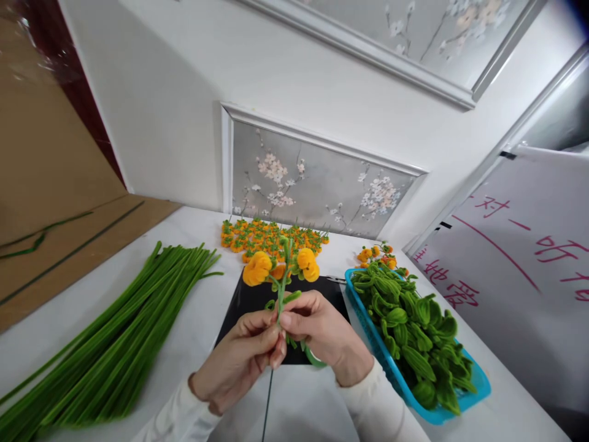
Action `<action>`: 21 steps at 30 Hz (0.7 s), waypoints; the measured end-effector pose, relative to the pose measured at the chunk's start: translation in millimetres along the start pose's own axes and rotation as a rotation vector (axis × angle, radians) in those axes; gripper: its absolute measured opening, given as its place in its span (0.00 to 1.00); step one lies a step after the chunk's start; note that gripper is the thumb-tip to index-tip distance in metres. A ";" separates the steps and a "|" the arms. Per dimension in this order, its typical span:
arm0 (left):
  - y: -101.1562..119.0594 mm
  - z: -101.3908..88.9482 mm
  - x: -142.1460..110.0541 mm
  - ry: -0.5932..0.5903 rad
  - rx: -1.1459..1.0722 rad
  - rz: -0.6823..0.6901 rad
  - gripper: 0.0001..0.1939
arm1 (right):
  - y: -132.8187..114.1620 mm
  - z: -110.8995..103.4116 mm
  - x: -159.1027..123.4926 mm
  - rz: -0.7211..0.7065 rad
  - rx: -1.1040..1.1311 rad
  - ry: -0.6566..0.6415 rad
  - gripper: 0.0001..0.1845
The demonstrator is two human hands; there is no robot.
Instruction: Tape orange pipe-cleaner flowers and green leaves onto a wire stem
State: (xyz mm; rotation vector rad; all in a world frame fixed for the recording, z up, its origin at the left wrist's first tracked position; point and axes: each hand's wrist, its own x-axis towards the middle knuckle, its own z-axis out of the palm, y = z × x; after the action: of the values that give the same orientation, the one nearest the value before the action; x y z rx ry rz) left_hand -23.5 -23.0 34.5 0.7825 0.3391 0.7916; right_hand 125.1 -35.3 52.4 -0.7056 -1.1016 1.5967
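Both hands meet at the stem of an artificial flower with orange fuzzy blooms and green leaves. The stem stands nearly upright, and its thin dark lower end hangs below my fingers. My left hand pinches this stem from the left side. On the right, my right hand is closed with thumb and forefinger against the same stem, close to a small green leaf. Under the right hand, part of a roll of green tape shows on a black mat. The fingers hide the exact grip point.
Long green fuzzy stems lie in a bundle at left. Several orange flowers stand in a mass by the wall. A blue basket holds green leaves at right, with more orange blooms behind it. Metal pliers or scissors lie by the basket.
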 end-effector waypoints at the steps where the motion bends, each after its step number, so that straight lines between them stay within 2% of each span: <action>1: 0.2 0.7 0.0 0.016 0.003 0.005 0.07 | -0.4 2.0 -0.2 -0.028 0.001 0.020 0.09; 7: 0.8 4.3 0.3 0.074 0.100 0.038 0.09 | -6.0 9.3 -3.6 -0.206 -0.171 0.100 0.05; 14: 3.2 5.7 2.4 0.192 0.575 0.174 0.08 | -7.7 6.2 -2.2 -0.287 -0.471 0.298 0.07; 16: 3.4 5.8 2.6 0.202 0.575 0.178 0.10 | -7.5 5.9 -1.1 -0.293 -0.524 0.309 0.08; 21: 2.6 3.5 1.0 0.174 0.369 0.111 0.10 | -10.7 4.8 -0.2 -0.242 -0.511 0.235 0.08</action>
State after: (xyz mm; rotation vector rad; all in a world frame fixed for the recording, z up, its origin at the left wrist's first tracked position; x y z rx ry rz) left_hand -22.2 -22.9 38.7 1.0876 0.6131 0.9175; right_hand 125.5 -36.4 64.1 -1.0217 -1.3723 1.0020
